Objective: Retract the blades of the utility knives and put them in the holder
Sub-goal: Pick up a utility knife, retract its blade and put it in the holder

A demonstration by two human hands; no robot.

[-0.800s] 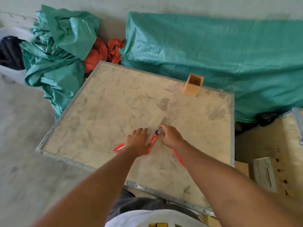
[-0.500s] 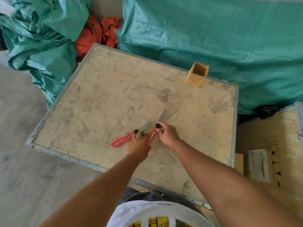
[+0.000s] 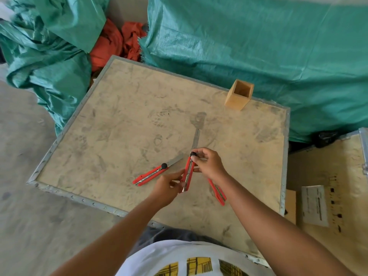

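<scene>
The held knife is lifted just off the board, blade out and aimed away from the body, likely for safety; the left hand pinches the red handle low to steady it, while the right hand closes on the black knob, placed to loosen the lock so the blade can slide in; a second knife lies just left, blade also out; a third lies partly under the right wrist, blade hidden; the holder stands empty at the far edge, well apart.
</scene>
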